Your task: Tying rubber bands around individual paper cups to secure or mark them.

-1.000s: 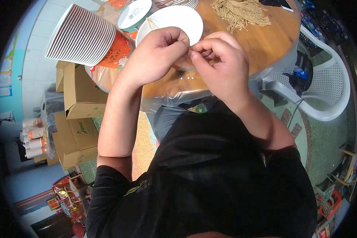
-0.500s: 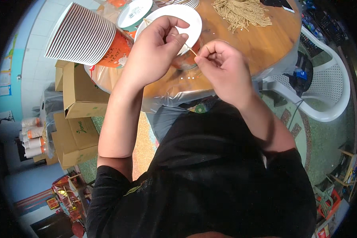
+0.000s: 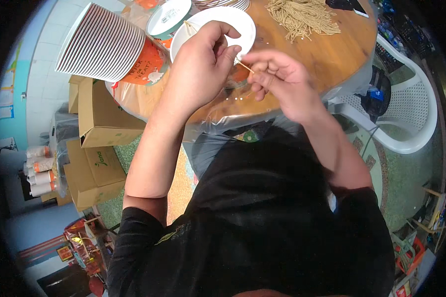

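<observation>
A round white-lined paper bucket [image 3: 247,30] sits mouth up on the table, its orange outside partly hidden by my hands. A tan cord [image 3: 245,66] runs at its near rim, and another bit of cord shows at the far left of its mouth. My left hand [image 3: 208,62] is closed over the bucket, thumb and fingers pinching near the rim where the cord emerges. On the right, my right hand [image 3: 281,81] holds the cord's end at the thumb, its forefinger stretched toward the left thumb and slightly blurred. The left fingers' far side is hidden.
Nested orange paper buckets [image 3: 104,47] lean at the left, by a white round lid [image 3: 169,17]. A pile of tan cords [image 3: 302,17] lies at the back of the wooden table [image 3: 282,52]. Cardboard boxes [image 3: 101,116] stand left; a white plastic chair [image 3: 414,94] stands right.
My left hand and the bucket have shifted slightly right. The right forefinger has stretched out toward the left thumb, while the other right fingers have uncurled somewhat.
</observation>
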A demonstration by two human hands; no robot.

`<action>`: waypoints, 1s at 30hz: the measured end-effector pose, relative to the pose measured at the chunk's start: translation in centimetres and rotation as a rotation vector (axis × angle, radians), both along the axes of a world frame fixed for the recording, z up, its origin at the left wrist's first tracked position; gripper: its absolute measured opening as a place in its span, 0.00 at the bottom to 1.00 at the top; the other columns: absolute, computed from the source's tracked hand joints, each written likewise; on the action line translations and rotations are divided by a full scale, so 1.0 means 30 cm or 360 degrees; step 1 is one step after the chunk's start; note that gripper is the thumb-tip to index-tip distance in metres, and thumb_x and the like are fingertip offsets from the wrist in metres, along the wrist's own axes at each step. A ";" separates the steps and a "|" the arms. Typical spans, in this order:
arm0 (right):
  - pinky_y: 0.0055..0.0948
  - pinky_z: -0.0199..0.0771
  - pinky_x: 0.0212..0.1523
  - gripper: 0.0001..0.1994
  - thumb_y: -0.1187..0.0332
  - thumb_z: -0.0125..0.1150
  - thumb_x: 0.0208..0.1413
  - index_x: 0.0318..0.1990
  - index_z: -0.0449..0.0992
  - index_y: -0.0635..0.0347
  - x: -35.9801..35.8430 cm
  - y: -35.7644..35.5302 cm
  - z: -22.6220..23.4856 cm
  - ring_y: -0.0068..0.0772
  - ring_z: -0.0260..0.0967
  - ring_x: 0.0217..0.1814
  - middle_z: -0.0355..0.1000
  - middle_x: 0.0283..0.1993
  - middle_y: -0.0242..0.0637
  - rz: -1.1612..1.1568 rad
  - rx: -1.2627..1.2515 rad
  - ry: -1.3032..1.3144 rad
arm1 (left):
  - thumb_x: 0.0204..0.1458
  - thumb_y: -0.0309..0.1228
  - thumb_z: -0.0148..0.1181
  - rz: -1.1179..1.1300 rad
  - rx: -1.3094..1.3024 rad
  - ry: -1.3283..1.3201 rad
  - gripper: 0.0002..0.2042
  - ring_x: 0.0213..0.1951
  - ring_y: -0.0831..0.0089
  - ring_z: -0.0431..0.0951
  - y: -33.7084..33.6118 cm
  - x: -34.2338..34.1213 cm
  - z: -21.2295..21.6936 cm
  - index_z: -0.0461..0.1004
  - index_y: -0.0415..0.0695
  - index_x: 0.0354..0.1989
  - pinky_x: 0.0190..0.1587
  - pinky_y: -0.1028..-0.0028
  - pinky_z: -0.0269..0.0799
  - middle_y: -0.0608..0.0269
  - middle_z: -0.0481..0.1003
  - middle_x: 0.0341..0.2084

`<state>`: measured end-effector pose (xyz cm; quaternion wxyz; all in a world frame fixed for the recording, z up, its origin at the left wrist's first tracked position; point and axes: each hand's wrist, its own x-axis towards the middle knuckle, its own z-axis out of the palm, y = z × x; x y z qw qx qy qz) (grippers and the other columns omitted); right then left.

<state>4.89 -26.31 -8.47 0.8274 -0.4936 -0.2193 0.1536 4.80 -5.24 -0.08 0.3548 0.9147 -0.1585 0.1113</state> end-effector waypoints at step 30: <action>0.27 0.87 0.43 0.09 0.73 0.64 0.75 0.55 0.82 0.70 0.054 0.040 0.170 0.24 0.83 0.41 0.87 0.48 0.42 -0.0375 -0.0310 -0.0026 | 0.67 0.18 0.68 -0.0185 -0.0665 -0.0275 0.18 0.47 0.71 0.85 0.033 0.003 -0.058 0.78 0.40 0.64 0.53 0.72 0.82 0.59 0.82 0.44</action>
